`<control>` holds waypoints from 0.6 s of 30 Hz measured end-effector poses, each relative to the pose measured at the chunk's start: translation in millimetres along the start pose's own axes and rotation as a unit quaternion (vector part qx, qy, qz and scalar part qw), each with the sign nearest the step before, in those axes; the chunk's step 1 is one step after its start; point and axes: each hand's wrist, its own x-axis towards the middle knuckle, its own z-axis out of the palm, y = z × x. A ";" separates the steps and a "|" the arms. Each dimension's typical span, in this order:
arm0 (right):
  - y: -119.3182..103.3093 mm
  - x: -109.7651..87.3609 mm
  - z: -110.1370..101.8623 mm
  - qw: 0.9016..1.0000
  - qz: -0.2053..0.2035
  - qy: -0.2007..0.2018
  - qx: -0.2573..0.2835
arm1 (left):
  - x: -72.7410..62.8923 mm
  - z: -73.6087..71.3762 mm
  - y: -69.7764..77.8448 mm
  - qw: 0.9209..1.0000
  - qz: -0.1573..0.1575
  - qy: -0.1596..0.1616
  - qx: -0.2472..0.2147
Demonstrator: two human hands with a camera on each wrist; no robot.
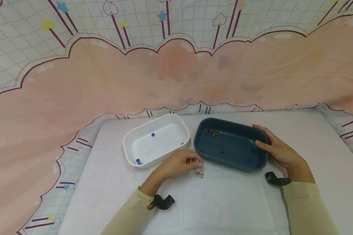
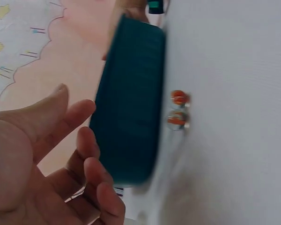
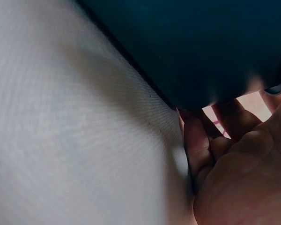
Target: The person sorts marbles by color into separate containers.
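My right hand (image 1: 277, 150) grips the right end of a dark blue rectangular tub (image 1: 244, 125), thumb over the rim and fingers along the outside. In the right wrist view those fingers (image 3: 199, 140) lie against the tub's underside edge. Loosely bent and holding nothing, my left hand (image 1: 179, 162) hovers at the tub's near left corner. In the left wrist view its thumb and fingers (image 2: 86, 143) stand apart. Two glass marbles with orange swirls (image 2: 178, 119) lie on the table just in front of the tub. Several brownish marbles (image 1: 213, 133) sit inside the tub.
A white rectangular tub (image 1: 128, 147) stands left of the blue one, with several marbles in it, mostly blue (image 1: 153, 134). White cloth (image 1: 217, 209) covers the table. Behind hangs a peach patterned curtain (image 1: 176, 78).
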 end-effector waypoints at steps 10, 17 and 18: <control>1.8 0.4 0.8 1.000 0.004 0.004 0.001 | -4.5 12.8 -15.6 0.999 -0.017 -0.037 0.014; 3.4 0.5 0.8 1.000 0.000 -0.003 0.003 | -7.3 16.3 -19.4 0.998 -0.023 -0.040 0.034; 3.3 0.6 1.0 1.000 0.000 -0.002 0.003 | -7.4 16.9 -20.2 0.998 -0.024 -0.040 0.033</control>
